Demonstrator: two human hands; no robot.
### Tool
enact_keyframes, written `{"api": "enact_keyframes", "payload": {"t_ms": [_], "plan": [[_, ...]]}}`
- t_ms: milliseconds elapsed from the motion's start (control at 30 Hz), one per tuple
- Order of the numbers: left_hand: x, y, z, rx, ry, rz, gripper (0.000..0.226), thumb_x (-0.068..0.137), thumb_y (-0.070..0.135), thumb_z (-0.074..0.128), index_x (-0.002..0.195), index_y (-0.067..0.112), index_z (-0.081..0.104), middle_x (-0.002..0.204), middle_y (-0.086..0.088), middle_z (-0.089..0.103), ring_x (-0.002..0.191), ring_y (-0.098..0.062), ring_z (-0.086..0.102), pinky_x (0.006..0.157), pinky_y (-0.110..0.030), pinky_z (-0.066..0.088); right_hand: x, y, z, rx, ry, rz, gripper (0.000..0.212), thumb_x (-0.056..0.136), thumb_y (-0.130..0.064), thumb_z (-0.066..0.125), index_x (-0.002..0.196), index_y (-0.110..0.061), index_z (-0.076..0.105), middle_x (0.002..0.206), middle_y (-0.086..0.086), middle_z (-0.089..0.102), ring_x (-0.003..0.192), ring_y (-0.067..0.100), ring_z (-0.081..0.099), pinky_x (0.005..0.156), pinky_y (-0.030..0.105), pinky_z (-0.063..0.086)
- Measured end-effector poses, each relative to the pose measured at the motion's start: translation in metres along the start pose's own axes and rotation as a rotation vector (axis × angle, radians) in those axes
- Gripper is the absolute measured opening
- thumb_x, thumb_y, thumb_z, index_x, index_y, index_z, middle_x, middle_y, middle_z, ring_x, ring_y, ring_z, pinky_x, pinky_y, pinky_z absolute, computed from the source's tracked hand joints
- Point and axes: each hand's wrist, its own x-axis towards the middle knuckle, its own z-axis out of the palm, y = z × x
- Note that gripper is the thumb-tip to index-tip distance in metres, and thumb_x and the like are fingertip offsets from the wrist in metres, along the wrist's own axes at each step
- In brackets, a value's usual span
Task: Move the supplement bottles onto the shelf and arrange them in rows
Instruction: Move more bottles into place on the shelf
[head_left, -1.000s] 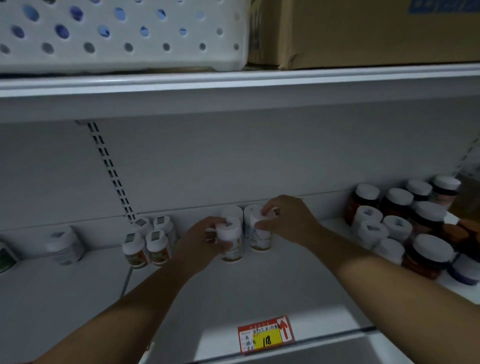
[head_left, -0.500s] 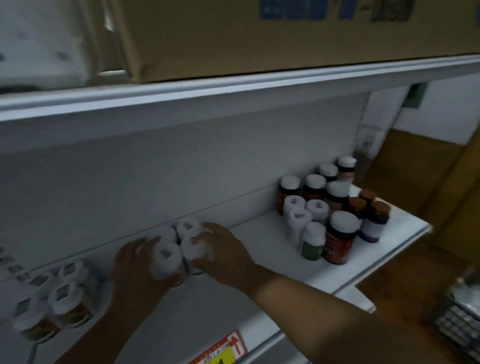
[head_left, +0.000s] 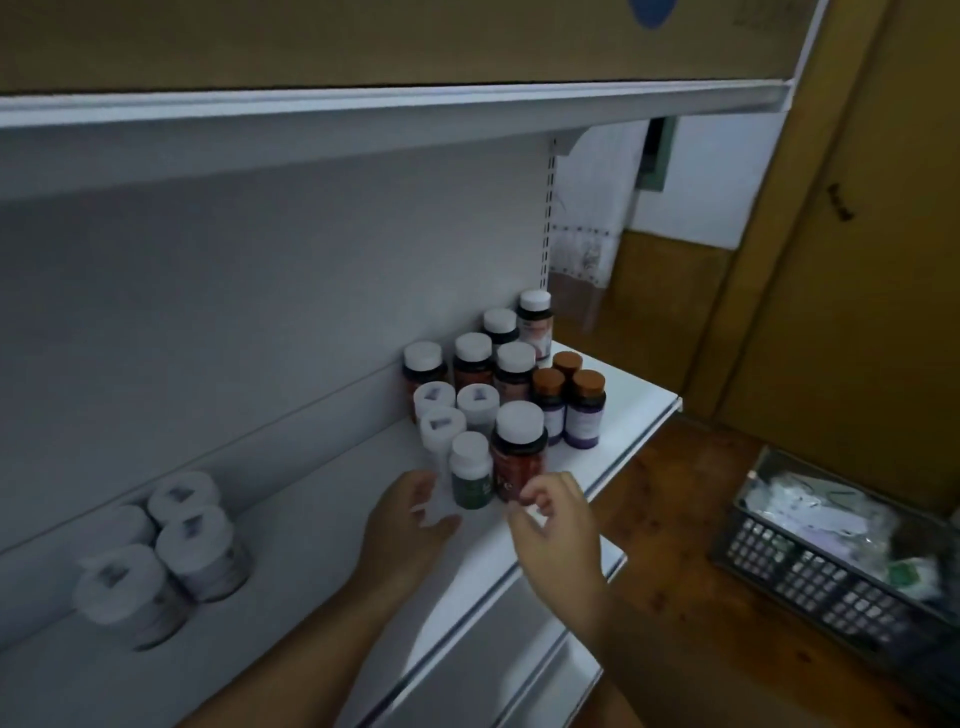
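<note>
The green supplement bottle (head_left: 471, 474) stands at the front of the right-hand cluster on the shelf (head_left: 613, 415), beside the big red-brown bottle (head_left: 518, 451). Both hands reach in, probably to tidy rows: left hand (head_left: 410, 525) loose-fingered, right hand (head_left: 553, 514) half-curled, grasping nothing. At eight o'clock, four white-capped bottles (head_left: 192, 540) stand grouped.
</note>
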Motion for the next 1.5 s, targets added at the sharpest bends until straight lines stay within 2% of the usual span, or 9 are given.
{"api": "enact_keyframes", "payload": {"t_ms": [167, 300, 467, 700, 800, 933, 1100, 1267, 1500], "plan": [[0.019, 0.010, 0.035, -0.061, 0.084, 0.000, 0.029, 0.067, 0.024, 0.076, 0.092, 0.029, 0.061, 0.092, 0.008, 0.069, 0.086, -0.008, 0.066, 0.070, -0.025, 0.052, 0.035, 0.034, -0.010, 0.078, -0.104, 0.188, 0.067, 0.073, -0.029, 0.075, 0.130, -0.021, 0.041, 0.121, -0.011, 0.043, 0.115, 0.009, 0.044, 0.097, 0.030, 0.042], [0.022, 0.020, 0.045, -0.024, 0.138, 0.022, 0.019, 0.068, 0.021, 0.068, 0.059, 0.023, 0.052, 0.059, 0.004, 0.061, 0.059, -0.007, 0.058, 0.051, -0.020, 0.041, 0.053, 0.039, -0.003, 0.115, -0.255, 0.144, 0.059, 0.067, -0.037, 0.078, 0.114, -0.029, 0.044, 0.111, -0.013, 0.059, 0.107, 0.013, 0.059, 0.089, 0.038, 0.052], [-0.002, 0.026, 0.019, -0.145, 0.182, -0.074, 0.022, 0.069, 0.024, 0.079, 0.074, 0.034, 0.060, 0.076, 0.015, 0.067, 0.068, 0.006, 0.062, 0.059, -0.014, 0.047, 0.052, 0.028, -0.006, 0.327, -0.312, 0.168, 0.049, 0.066, -0.022, 0.082, 0.096, -0.044, 0.050, 0.100, -0.019, 0.062, 0.097, 0.009, 0.063, 0.079, 0.027, 0.053], [-0.083, 0.016, -0.077, -0.286, 0.520, -0.101, 0.036, 0.072, 0.008, 0.077, 0.086, 0.034, 0.056, 0.085, 0.016, 0.063, 0.064, 0.021, 0.058, 0.055, 0.001, 0.043, 0.018, -0.059, 0.045, 0.569, -0.673, 0.073, 0.047, 0.067, -0.005, 0.081, 0.106, -0.021, 0.060, 0.095, 0.003, 0.070, 0.074, -0.002, 0.069, 0.062, 0.013, 0.054], [-0.117, 0.002, -0.114, -0.257, 0.639, -0.130, 0.037, 0.070, 0.012, 0.078, 0.085, 0.036, 0.055, 0.084, 0.014, 0.063, 0.065, 0.019, 0.057, 0.056, 0.000, 0.044, -0.012, -0.097, 0.072, 0.601, -0.808, 0.057, 0.066, 0.051, -0.018, 0.082, 0.112, -0.012, 0.058, 0.091, 0.001, 0.071, 0.068, -0.001, 0.069, 0.056, 0.012, 0.052], [-0.177, -0.025, -0.170, -0.235, 0.771, -0.170, 0.036, 0.067, 0.023, 0.081, 0.090, 0.037, 0.057, 0.085, 0.017, 0.066, 0.073, 0.003, 0.063, 0.060, -0.008, 0.048, -0.062, -0.146, 0.113, 0.575, -0.947, 0.012, 0.079, 0.026, -0.047, 0.088, 0.098, -0.025, 0.062, 0.074, -0.018, 0.075, 0.070, -0.001, 0.070, 0.057, 0.011, 0.052], [-0.264, -0.073, -0.241, -0.210, 0.894, -0.225, 0.033, 0.059, 0.026, 0.081, 0.086, 0.036, 0.064, 0.083, 0.015, 0.073, 0.076, 0.004, 0.067, 0.063, -0.011, 0.052, -0.148, -0.207, 0.166, 0.577, -1.089, 0.003, 0.069, 0.034, -0.045, 0.086, 0.096, -0.028, 0.062, 0.083, -0.022, 0.074, 0.078, 0.001, 0.070, 0.060, 0.014, 0.054], [-0.335, -0.117, -0.307, -0.204, 0.912, -0.259, 0.038, 0.063, 0.013, 0.083, 0.093, 0.028, 0.066, 0.082, 0.016, 0.072, 0.074, 0.007, 0.066, 0.059, -0.006, 0.048, -0.227, -0.258, 0.208, 0.580, -1.170, 0.004, 0.049, 0.066, -0.007, 0.082, 0.100, -0.033, 0.058, 0.089, -0.011, 0.070, 0.070, -0.007, 0.068, 0.055, 0.010, 0.051], [-0.387, -0.164, -0.376, -0.121, 0.964, -0.300, 0.038, 0.066, 0.012, 0.081, 0.095, 0.027, 0.063, 0.086, 0.013, 0.069, 0.074, 0.009, 0.064, 0.060, -0.001, 0.046, -0.292, -0.304, 0.244, 0.563, -1.230, 0.040, 0.050, 0.066, -0.016, 0.080, 0.108, -0.029, 0.056, 0.101, -0.007, 0.067, 0.091, 0.008, 0.065, 0.079, 0.031, 0.051]]}}
